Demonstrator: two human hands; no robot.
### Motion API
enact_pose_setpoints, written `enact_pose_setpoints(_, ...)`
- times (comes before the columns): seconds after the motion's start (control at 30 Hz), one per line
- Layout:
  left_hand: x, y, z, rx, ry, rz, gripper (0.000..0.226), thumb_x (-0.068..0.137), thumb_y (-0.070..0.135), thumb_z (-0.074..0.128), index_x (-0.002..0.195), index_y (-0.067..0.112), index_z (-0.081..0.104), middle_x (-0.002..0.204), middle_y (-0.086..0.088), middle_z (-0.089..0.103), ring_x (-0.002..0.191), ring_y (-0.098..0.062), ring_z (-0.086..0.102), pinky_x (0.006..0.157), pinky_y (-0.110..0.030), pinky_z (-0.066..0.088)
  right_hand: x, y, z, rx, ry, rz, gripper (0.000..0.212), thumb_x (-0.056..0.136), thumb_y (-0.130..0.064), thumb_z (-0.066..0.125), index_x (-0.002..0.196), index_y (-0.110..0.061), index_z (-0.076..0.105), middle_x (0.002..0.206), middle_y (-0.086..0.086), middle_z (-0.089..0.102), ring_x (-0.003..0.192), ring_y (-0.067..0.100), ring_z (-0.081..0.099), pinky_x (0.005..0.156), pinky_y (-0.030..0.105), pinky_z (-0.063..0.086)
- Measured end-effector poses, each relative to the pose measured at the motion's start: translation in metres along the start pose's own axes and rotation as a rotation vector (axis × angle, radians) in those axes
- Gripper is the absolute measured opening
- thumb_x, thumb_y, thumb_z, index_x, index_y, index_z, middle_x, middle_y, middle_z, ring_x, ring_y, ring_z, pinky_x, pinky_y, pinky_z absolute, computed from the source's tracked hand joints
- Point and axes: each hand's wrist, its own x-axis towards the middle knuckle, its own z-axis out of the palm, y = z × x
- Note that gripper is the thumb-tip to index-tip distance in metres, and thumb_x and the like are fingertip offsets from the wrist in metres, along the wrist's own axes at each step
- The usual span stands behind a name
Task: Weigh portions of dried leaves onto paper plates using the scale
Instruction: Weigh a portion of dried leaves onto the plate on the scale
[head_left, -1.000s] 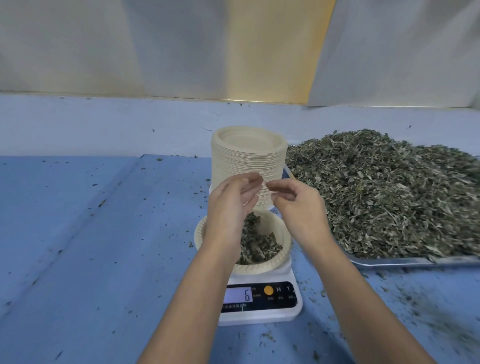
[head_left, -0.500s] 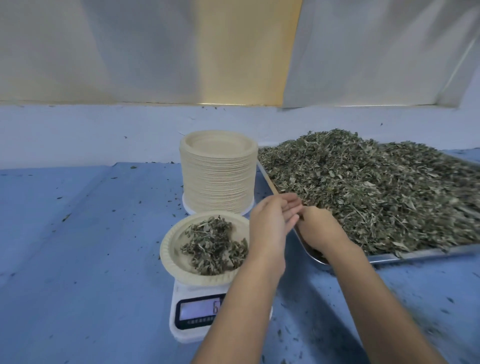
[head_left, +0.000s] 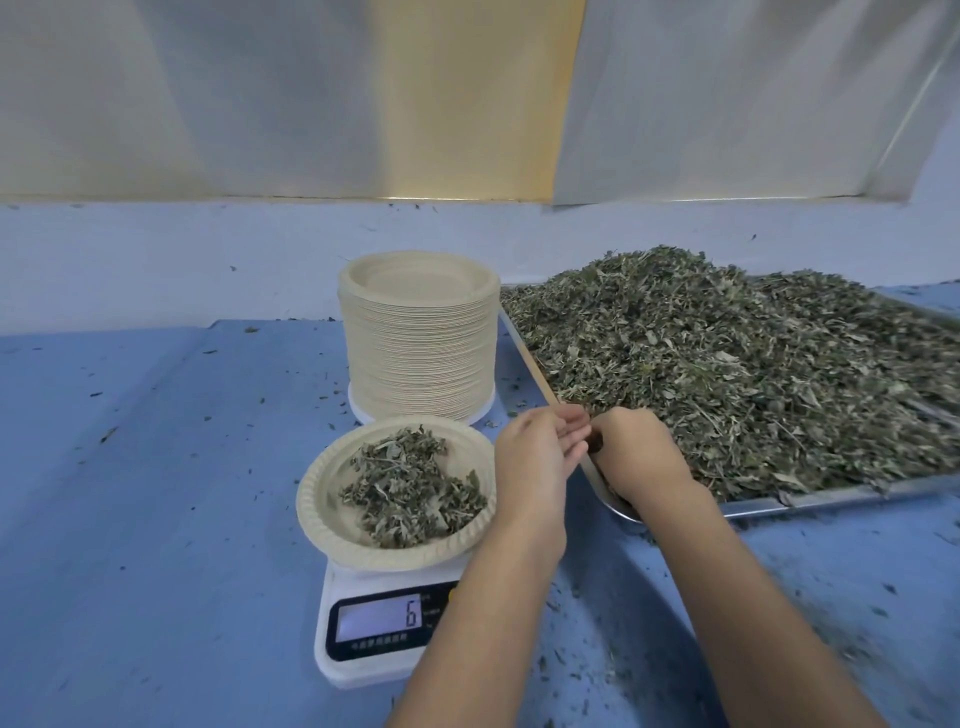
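Two hands meet at the near left corner of the metal tray (head_left: 831, 496), which is heaped with dried leaves (head_left: 727, 364). The left hand (head_left: 540, 457) is loosely cupped, its relaxed fingers touching the right hand (head_left: 639, 457). The right hand's fingers curl down out of sight, so its grasp cannot be told. Just left, a paper plate (head_left: 322, 499) with a small portion of leaves (head_left: 410, 483) sits on the scale (head_left: 374, 660), whose display reads 6. A tall stack of plates (head_left: 418, 358) stands behind it on the blue tabletop (head_left: 156, 519).
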Motion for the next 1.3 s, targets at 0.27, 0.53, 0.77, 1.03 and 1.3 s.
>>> enact_pose_setpoints(0.27,-0.002,0.001,0.000,0.000,0.006,-0.005,0.028,0.093,-0.003,0.036,0.091,0.000,0.063,0.099,-0.015,0.068,0.099,-0.022,0.066,0.084,-0.023,0.052,0.004,0.002,0.003,0.069,0.072,0.070,0.013,0.084,-0.013,0.058,0.084,-0.008,0.071,0.090,0.018,0.067,0.090,0.036,0.062,0.070,0.029,0.044)
enact_pose_setpoints(0.53,-0.004,0.016,-0.007,0.145,0.048,0.204,0.027,0.094,0.000,0.040,0.085,0.009,0.064,0.097,-0.007,0.068,0.096,-0.014,0.065,0.087,-0.024,0.053,0.009,0.003,-0.013,0.679,0.262,0.200,0.013,0.078,-0.016,0.072,0.068,-0.023,0.068,0.071,-0.005,0.070,0.068,0.011,0.064,0.064,0.023,0.049)
enact_pose_setpoints(0.77,0.000,0.053,-0.033,-0.019,0.089,0.265,0.025,0.095,0.001,0.039,0.090,0.001,0.064,0.099,-0.014,0.069,0.096,-0.020,0.067,0.085,-0.026,0.055,-0.003,-0.044,-0.030,1.223,0.046,0.051,0.016,0.082,0.005,0.066,0.075,-0.009,0.069,0.069,0.002,0.068,0.057,0.000,0.063,0.055,0.012,0.051)
enact_pose_setpoints(1.03,0.006,0.087,-0.088,-0.120,0.206,0.352,0.026,0.092,-0.002,0.038,0.089,-0.001,0.065,0.096,-0.016,0.070,0.094,-0.021,0.069,0.083,-0.026,0.056,-0.011,-0.093,-0.022,0.814,-0.078,-0.065,0.008,0.074,-0.008,0.075,0.071,-0.016,0.072,0.071,0.005,0.073,0.077,0.027,0.070,0.078,0.046,0.057)
enact_pose_setpoints(1.3,0.006,0.089,-0.102,-0.123,0.214,0.351,0.027,0.091,0.000,0.039,0.089,0.003,0.066,0.093,-0.011,0.071,0.093,-0.019,0.069,0.079,-0.025,0.056,-0.013,-0.105,-0.018,0.659,-0.169,-0.089,0.004,0.075,-0.024,0.078,0.076,-0.022,0.075,0.076,-0.003,0.072,0.073,0.010,0.066,0.069,0.032,0.057)
